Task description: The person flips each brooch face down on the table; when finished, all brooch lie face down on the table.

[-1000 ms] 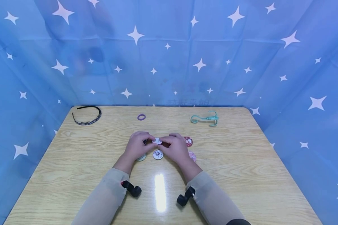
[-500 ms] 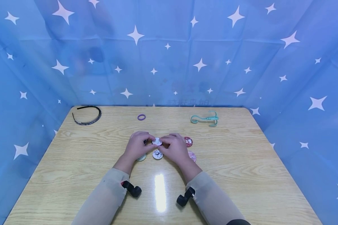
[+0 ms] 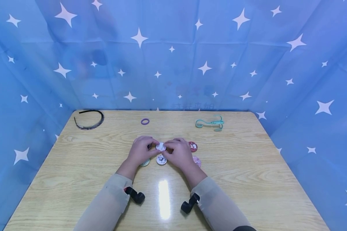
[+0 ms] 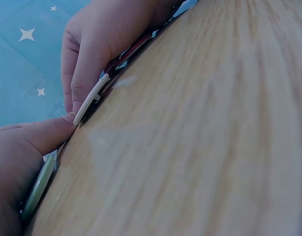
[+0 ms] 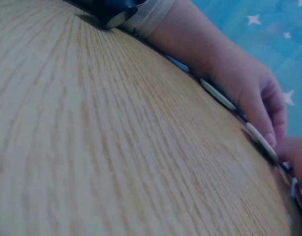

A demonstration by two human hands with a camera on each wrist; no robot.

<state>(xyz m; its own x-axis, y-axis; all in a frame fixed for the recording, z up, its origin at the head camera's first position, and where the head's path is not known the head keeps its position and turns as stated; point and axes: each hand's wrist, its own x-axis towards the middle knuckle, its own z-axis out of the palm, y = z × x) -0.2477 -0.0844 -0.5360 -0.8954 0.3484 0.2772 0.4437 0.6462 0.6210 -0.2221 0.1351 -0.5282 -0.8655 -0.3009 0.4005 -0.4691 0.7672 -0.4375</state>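
Between the fingertips of both hands is a round white badge [image 3: 161, 146], in the middle of the table. My left hand [image 3: 141, 149] pinches its left edge, and my right hand [image 3: 179, 152] pinches the right edge. Just in front lies a white badge with a dark print [image 3: 161, 159]. A pale green badge [image 3: 145, 162] shows partly beside my left wrist. Right of my right hand are a red badge [image 3: 193, 147] and a pink badge [image 3: 197, 161], both partly covered. Something dark under the left fingers is mostly hidden. The left wrist view shows a white disc [image 4: 89, 99] edge-on at the fingertips.
Along the back of the wooden table [image 3: 248, 179] lie a black toothed headband [image 3: 89, 127], a purple hair tie [image 3: 145, 121] and a turquoise hook [image 3: 211, 122]. A blue star-patterned curtain [image 3: 173, 64] stands behind the table.
The white badge in my fingers has tipped to show more of its white face and come slightly nearer. Both hands keep nearly the same place. The head view has shifted a little.
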